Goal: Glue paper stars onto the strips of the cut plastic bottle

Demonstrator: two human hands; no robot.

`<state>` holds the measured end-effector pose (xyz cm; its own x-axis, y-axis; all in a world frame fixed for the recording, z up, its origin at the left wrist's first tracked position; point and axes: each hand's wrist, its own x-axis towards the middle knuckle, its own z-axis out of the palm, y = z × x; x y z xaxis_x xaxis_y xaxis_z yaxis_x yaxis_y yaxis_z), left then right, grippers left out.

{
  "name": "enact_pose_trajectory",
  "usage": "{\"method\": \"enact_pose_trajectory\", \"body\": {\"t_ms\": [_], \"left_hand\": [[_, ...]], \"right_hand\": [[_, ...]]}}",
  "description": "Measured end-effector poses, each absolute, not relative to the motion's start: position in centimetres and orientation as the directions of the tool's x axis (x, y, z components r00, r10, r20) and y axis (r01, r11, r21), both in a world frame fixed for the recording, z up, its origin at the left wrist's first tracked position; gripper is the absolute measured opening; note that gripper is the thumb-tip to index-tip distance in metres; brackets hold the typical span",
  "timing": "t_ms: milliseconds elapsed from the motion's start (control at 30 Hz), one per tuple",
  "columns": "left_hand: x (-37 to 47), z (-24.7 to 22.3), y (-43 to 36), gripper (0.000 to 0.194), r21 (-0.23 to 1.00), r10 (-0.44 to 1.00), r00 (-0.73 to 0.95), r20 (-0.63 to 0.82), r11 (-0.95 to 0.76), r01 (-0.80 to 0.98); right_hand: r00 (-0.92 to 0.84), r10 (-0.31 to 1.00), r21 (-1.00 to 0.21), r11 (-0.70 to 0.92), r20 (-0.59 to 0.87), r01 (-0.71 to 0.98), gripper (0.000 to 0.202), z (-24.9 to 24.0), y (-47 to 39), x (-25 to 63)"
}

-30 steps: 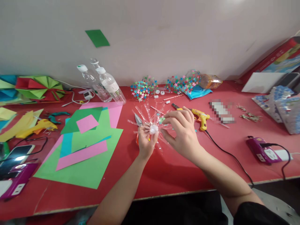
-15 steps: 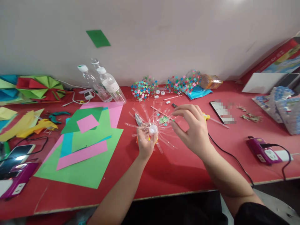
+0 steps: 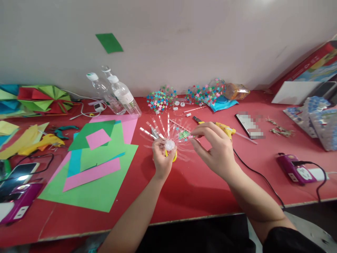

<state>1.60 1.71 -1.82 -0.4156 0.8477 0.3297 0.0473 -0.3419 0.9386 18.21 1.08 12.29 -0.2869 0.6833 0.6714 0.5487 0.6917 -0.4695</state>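
My left hand [image 3: 163,158] grips a clear plastic bottle top [image 3: 170,145] by its neck. Its body is cut into many thin strips that fan out all round; some are blurred. To the right of it, my right hand [image 3: 213,146] has thumb and fingertips drawn together at the ends of the strips. What lies in that pinch is too small to make out. Loose paper stars [image 3: 185,135] lie on the table just behind the strips. Scissors with a yellow handle [image 3: 174,157] are partly hidden under the bottle top and my left hand.
A yellow glue gun [image 3: 225,130] lies behind my right hand, near a phone [image 3: 249,125]. Star-covered clear pieces [image 3: 158,101] line the wall. Plastic bottles [image 3: 123,95] stand behind coloured paper sheets [image 3: 105,182] at left. A purple power strip [image 3: 295,170] sits at right.
The right hand's thumb and fingertips have come closer together and moved slightly left. The bottle top has turned or tilted a little in my left hand, and its strips have shifted.
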Motion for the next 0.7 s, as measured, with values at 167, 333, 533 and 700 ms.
{"method": "enact_pose_trajectory", "body": {"t_ms": [167,333,533,700], "left_hand": [[1.6,-1.6,1.6,0.041,0.907,0.811,-0.409,0.419,-0.398,0.141],[1.5,-2.1,1.6,0.042,0.862,0.764,-0.400,0.506,-0.440,0.250],[1.2,-3.2,1.6,0.041,0.823,0.728,-0.391,0.563,-0.448,0.350],[1.1,-2.9,1.4,0.041,0.822,0.730,-0.391,0.561,-0.433,0.371]], "right_hand": [[-0.306,0.691,-0.469,0.689,0.655,0.552,0.007,12.0,1.0,17.9],[-0.270,0.636,-0.423,0.716,0.723,0.555,0.008,12.3,0.8,17.9],[-0.284,0.640,-0.387,0.699,0.714,0.601,0.007,12.0,0.8,17.8],[-0.306,0.614,-0.323,0.700,0.727,0.636,0.008,11.8,0.8,17.6]]}}
